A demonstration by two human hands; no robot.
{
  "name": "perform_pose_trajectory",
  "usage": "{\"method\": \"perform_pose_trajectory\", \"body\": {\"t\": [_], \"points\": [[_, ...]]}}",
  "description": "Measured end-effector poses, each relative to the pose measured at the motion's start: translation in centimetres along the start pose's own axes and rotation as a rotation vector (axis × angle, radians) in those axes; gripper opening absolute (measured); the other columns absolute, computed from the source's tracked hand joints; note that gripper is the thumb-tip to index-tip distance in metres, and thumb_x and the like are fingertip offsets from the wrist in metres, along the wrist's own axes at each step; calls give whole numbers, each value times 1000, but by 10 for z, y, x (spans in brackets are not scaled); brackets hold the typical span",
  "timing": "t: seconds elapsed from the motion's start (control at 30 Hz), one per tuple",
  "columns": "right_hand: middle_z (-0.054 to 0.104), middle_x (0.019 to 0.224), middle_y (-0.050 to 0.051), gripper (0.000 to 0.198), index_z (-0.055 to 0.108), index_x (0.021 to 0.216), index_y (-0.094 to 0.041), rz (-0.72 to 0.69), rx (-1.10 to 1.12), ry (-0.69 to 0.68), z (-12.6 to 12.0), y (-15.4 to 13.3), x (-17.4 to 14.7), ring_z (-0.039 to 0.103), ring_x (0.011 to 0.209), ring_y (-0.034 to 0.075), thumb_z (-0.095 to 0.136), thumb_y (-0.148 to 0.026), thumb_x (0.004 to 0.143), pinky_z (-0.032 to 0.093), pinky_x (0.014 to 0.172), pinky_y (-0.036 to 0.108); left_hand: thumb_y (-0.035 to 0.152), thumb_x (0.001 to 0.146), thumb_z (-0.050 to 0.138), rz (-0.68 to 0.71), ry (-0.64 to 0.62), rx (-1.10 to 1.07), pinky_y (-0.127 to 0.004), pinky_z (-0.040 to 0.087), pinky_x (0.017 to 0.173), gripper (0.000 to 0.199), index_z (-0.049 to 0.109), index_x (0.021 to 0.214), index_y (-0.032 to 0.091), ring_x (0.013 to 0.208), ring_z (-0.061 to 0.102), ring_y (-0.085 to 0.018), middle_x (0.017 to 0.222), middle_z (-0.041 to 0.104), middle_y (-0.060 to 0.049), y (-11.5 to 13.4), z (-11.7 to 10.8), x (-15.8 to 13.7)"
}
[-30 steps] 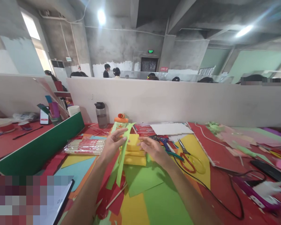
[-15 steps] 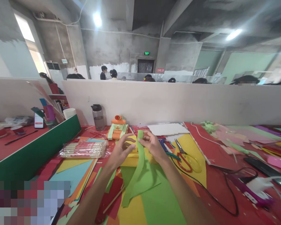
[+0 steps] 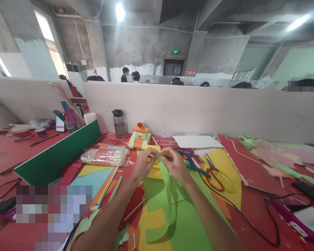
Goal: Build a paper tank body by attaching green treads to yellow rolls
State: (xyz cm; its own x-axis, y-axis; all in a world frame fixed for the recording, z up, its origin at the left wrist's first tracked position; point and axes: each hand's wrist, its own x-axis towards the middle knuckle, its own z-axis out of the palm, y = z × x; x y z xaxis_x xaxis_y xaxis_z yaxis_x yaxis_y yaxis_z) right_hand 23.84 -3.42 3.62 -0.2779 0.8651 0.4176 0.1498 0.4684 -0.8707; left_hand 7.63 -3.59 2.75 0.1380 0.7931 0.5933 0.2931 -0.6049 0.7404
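Note:
Both my hands meet over the middle of the table, fingertips pinching the top end of a long green paper strip (image 3: 166,184). My left hand (image 3: 146,163) grips the end from the left, and my right hand (image 3: 174,163) pinches it from the right. From there the strip hangs toward me, its lower end curling left. Beneath lie green paper sheets (image 3: 191,223) and yellow paper (image 3: 153,223). Partly behind my hands is a yellow paper piece (image 3: 155,173). Farther back stands an orange and pale green paper model (image 3: 139,137) with a star on it.
Scissors with red and yellow handles (image 3: 216,179) lie to the right, near a blue glue gun (image 3: 190,158) and its black cable. At left are a bag of sticks (image 3: 104,157), a green divider (image 3: 60,153) and a water bottle (image 3: 119,123). A purple power strip (image 3: 290,218) sits far right.
My hands have come closer together, and the left fingers, spread before, now pinch the strip's top end. The strip's top is folded or tipped down. The camera view has turned left.

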Motion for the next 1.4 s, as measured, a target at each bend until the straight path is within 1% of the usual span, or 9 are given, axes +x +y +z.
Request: {"method": "perform_pose_trajectory", "body": {"t": [0.13, 0.23, 0.33, 0.47, 0.67, 0.8, 1.0, 1.1, 1.4], "points": [[65, 85, 4, 11, 58, 86, -20, -40, -4, 77, -1, 3, 0, 63, 78, 19, 57, -31, 83, 50, 72, 29, 32, 88, 54, 33, -14, -5, -29, 49, 76, 17, 66, 87, 21, 84, 59, -18, 90, 65, -6, 4, 0, 0], [66, 84, 5, 12, 61, 84, -20, -58, -17, 150, 1, 6, -1, 64, 79, 20, 58, -31, 83, 51, 74, 31, 36, 85, 58, -43, 7, -92, -29, 49, 76, 18, 65, 87, 19, 83, 60, -18, 91, 64, -7, 4, 2, 0], [69, 86, 6, 15, 64, 85, -20, -62, 1, 191, 4, 7, -2, 65, 82, 21, 61, -33, 81, 53, 77, 33, 40, 82, 62, -150, 10, -234, -26, 47, 68, 23, 61, 87, 18, 75, 60, -15, 84, 63, -4, 3, 6, -1], [71, 94, 7, 19, 67, 93, -20, -20, 79, 158, 4, 7, -2, 67, 89, 23, 63, -34, 80, 53, 82, 34, 41, 78, 66, -232, 21, -344, -23, 44, 63, 26, 59, 85, 17, 69, 58, -13, 80, 62, -2, 1, 6, 0], [72, 95, 6, 26, 68, 100, -20, 58, 158, 49, 1, 6, 0, 67, 87, 22, 63, -37, 81, 53, 78, 32, 38, 77, 66, -265, 53, -290, -23, 45, 63, 23, 61, 84, 16, 71, 58, -13, 83, 62, -2, 0, 0, 3], [72, 88, 6, 29, 70, 96, -19, 88, 142, 81, 1, 12, 1, 67, 80, 21, 64, -42, 80, 54, 70, 31, 38, 76, 67, -259, 44, -294, -24, 47, 66, 24, 62, 85, 16, 73, 59, -14, 84, 64, -3, 0, 0, 3], [73, 86, 6, 31, 73, 95, -19, 111, 161, 115, -2, 20, 3, 68, 79, 23, 65, -44, 78, 56, 69, 33, 42, 83, 59, -294, -40, -395, -28, 50, 80, 26, 65, 90, 17, 82, 63, -16, 86, 67, -4, 2, 1, 2], [73, 85, 5, 29, 73, 95, -20, 107, 154, 113, -3, 19, 3, 68, 78, 23, 66, -42, 78, 55, 68, 32, 42, 85, 57, -299, -55, -408, -29, 51, 79, 28, 65, 91, 17, 81, 62, -16, 85, 67, -4, 2, 2, 2], [72, 82, 5, 30, 73, 96, -18, 85, 161, 78, -5, 15, 3, 66, 70, 20, 63, -43, 81, 55, 67, 31, 42, 80, 62, -293, -36, -320, -27, 48, 71, 28, 64, 84, 15, 73, 60, -15, 76, 66, -3, -5, 1, 3]]}}
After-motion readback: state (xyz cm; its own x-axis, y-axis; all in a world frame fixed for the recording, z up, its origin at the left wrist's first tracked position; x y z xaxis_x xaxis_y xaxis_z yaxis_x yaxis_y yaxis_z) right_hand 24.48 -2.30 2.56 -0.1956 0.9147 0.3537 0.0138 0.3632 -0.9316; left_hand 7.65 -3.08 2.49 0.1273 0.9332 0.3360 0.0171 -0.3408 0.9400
